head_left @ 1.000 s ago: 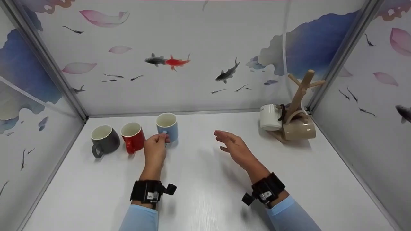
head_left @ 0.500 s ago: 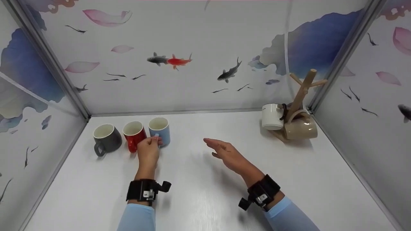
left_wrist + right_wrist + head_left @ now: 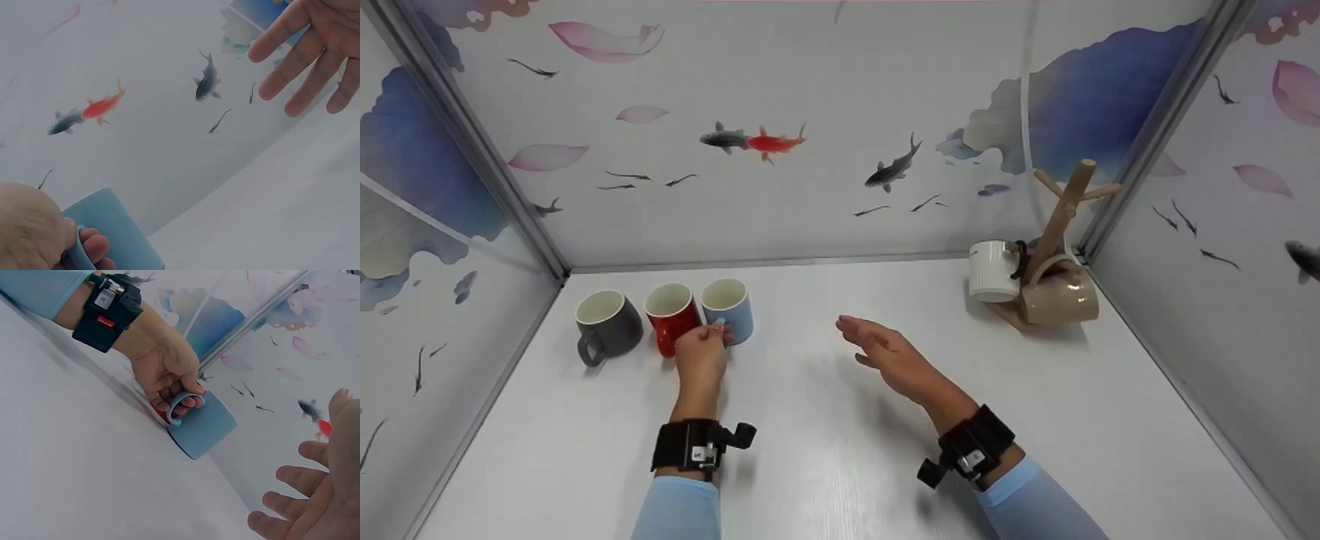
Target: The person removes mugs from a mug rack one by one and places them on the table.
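Note:
A light blue mug [image 3: 733, 319] with a cream inside stands upright at the back left of the table. My left hand [image 3: 703, 358] grips its handle [image 3: 183, 405], fingers curled through the loop with the thumb on top, as the right wrist view shows. Close on its left is a red mug [image 3: 671, 315], its handle toward me and partly behind my left hand. Further left stands a dark grey mug [image 3: 610, 326]. My right hand [image 3: 896, 360] is held over the middle of the table, fingers straight and apart, with nothing in it.
A wooden mug tree [image 3: 1065, 206] stands at the back right corner. From it hang a white mug [image 3: 994, 274] and a tan mug [image 3: 1061, 298]. Patterned panels [image 3: 810, 75] wall the white table [image 3: 810, 450] at the back and on both sides.
My left hand has moved left and slightly nearer with the blue mug, bringing it up beside the red mug. My right hand has shifted a little left.

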A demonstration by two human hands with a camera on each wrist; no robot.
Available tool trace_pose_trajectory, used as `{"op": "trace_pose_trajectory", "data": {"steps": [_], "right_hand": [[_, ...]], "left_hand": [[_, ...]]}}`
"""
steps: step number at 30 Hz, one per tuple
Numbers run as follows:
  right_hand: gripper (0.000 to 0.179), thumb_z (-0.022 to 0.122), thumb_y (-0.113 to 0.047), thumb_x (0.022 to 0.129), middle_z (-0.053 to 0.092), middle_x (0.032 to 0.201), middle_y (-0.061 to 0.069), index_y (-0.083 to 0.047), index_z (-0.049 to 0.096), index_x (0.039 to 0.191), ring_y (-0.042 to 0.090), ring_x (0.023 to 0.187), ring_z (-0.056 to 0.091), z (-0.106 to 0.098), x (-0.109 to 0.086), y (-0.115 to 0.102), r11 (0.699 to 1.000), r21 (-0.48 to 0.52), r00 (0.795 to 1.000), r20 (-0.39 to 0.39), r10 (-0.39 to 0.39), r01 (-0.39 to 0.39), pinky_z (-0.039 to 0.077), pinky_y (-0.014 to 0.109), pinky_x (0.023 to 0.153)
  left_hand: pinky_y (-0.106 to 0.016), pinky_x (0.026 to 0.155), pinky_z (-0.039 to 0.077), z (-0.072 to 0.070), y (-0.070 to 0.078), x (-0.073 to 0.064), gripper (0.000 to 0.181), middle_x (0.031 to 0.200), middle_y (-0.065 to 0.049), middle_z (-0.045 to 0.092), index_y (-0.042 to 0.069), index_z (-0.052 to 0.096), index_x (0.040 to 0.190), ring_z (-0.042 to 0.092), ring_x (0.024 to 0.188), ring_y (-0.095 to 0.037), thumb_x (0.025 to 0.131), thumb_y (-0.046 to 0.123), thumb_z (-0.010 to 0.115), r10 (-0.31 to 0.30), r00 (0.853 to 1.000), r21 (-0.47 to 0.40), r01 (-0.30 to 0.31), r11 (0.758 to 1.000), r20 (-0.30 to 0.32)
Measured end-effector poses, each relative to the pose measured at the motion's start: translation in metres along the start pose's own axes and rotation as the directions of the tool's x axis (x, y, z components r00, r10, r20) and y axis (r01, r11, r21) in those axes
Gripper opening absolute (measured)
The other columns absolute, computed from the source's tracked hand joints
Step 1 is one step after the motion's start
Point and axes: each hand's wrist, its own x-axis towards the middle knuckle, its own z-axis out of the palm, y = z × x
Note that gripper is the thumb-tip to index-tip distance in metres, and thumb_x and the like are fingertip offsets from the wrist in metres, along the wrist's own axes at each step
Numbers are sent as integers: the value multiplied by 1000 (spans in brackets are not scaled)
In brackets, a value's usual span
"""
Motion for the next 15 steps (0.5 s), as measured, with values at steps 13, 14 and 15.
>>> {"op": "trace_pose_trajectory", "data": {"steps": [13, 14, 15], "right_hand": [[58, 39, -39, 126, 41, 182, 19, -13, 36, 179, 41, 171, 37, -5, -1, 1, 1000, 2, 1000, -8, 4, -4, 35, 65, 136], [58, 40, -39, 126, 42, 182, 19, -13, 36, 179, 42, 171, 38, -5, -1, 1, 1000, 1, 1000, -10, 5, -5, 36, 65, 136], [58, 40, -38, 126, 42, 182, 18, -14, 36, 179, 42, 171, 38, -5, -1, 0, 1000, -2, 1000, -12, 7, -7, 36, 64, 136]], "left_hand": [[-52, 117, 54, -8, 9, -8, 41, 138, -24, 70, -4, 72, 138, 60, 126, -38, 116, 28, 58, 50, 999, 204, -45, 978, -18], [-54, 120, 53, -9, 11, -9, 42, 140, -24, 70, -3, 71, 140, 61, 128, -38, 115, 29, 59, 63, 998, 225, -55, 973, -31], [-55, 120, 54, -9, 12, -10, 43, 139, -24, 71, -3, 72, 139, 62, 128, -39, 113, 29, 61, 92, 994, 245, -76, 967, -52]]}}
